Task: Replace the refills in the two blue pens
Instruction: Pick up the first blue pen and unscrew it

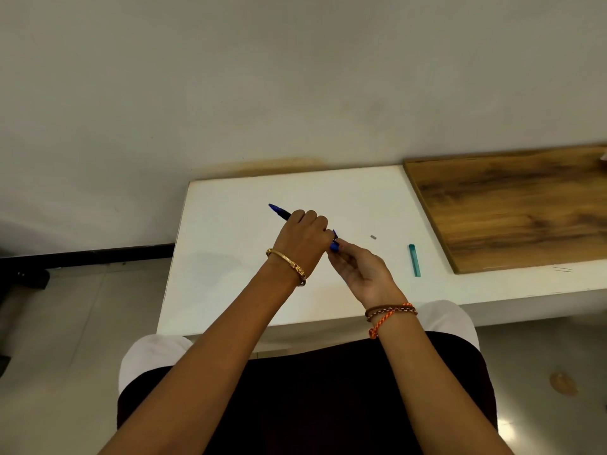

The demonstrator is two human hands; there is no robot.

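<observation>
Head view, both hands raised over a white tabletop. The left hand is curled round the barrel of a blue pen, whose pointed end projects up and to the left beyond the knuckles; the middle of the barrel is hidden inside the grip. The right hand, palm turned toward the camera, pinches a short blue piece at the pen's near end between its fingertips, its remaining fingers loosely bent. Whether this piece is joined to the barrel or apart from it cannot be told, since the left hand's fingers cover the junction. The two hands touch or nearly touch at that point.

To the right of the hands, lying flat on the tabletop: a small grey piece, and farther right a slim teal stick, well apart from both hands. A wooden board covers the tabletop's right part, just beyond the teal stick. A gold bangle circles the left wrist; orange and brown cords circle the right. A pale wall stands behind the tabletop.
</observation>
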